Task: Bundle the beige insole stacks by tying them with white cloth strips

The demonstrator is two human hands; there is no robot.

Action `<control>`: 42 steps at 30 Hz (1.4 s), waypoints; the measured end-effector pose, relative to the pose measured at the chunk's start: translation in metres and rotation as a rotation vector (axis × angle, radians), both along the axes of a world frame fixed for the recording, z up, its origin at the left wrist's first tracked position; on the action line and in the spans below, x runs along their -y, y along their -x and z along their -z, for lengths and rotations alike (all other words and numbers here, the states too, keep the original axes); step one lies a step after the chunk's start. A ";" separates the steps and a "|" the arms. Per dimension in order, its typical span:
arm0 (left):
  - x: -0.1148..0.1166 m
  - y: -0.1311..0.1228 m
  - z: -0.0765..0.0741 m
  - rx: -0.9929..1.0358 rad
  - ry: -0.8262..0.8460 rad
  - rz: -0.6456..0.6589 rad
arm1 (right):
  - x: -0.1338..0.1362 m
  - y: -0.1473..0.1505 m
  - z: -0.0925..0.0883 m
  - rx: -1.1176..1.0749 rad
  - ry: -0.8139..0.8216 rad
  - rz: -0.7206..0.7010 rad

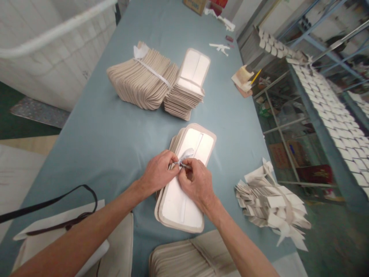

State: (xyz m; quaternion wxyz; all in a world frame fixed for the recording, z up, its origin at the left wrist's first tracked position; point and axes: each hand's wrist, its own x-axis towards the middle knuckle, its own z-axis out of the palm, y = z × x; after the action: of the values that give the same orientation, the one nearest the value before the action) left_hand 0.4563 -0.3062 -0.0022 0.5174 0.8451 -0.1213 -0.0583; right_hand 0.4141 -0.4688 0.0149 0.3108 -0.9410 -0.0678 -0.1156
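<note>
A small stack of flat rounded beige panels (180, 204) with white facing lies in front of me on the table. Across its middle runs a white fabric strip (188, 153), gathered into a knot or loop. My left hand (161, 169) pinches the strip from the left, thumb and fingertips together. On the other side, my right hand (197, 181) grips it too, fingers curled close to the knot. Both hands rest over the top panel, with their fingertips almost touching. The exact form of the knot is partly hidden by the fingers.
Beyond stand a large tied bundle (141, 77) and a smaller tied stack (184, 96). Another bundle (184, 259) lies near me. Loose strip-like pieces (271, 204) are heaped at right. A black strap (57, 202) crosses the lower left. Shelving (282, 134) borders the table's right side.
</note>
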 end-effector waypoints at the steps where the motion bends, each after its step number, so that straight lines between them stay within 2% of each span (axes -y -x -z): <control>1: 0.000 0.000 0.000 -0.010 0.012 0.004 | -0.001 0.000 -0.001 -0.024 -0.020 0.013; 8: -0.002 0.001 0.011 -0.148 0.174 0.013 | -0.005 -0.009 -0.008 -0.264 -0.199 0.116; 11: -0.004 0.002 0.014 -0.189 0.222 0.030 | -0.001 -0.013 -0.008 -0.272 -0.246 0.081; 15: -0.008 0.002 0.014 -0.221 0.250 0.071 | 0.005 -0.016 -0.014 -0.312 -0.178 -0.010; 18: -0.010 0.002 0.014 -0.221 0.255 0.077 | 0.002 -0.016 -0.020 -0.337 -0.135 -0.026; 22: -0.010 0.005 0.016 -0.204 0.263 0.063 | -0.006 -0.014 -0.019 -0.291 -0.045 0.050; 26: -0.010 0.006 0.016 -0.202 0.261 0.049 | -0.008 -0.008 -0.010 -0.159 -0.051 0.101; 30: -0.012 0.004 0.014 -0.172 0.219 0.062 | -0.003 0.003 -0.008 -0.041 -0.080 0.014; 35: -0.016 -0.001 0.007 -0.033 0.104 0.129 | 0.005 0.013 -0.011 -0.037 -0.124 -0.168; 42: -0.021 -0.012 0.004 -0.006 0.061 0.266 | 0.011 0.015 -0.011 -0.064 -0.155 -0.210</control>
State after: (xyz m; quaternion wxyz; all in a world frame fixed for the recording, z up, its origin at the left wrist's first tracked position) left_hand 0.4687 -0.2853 -0.0060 0.5308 0.8053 -0.2325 -0.1255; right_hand 0.3988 -0.4794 0.0254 0.3949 -0.9051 -0.1470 -0.0572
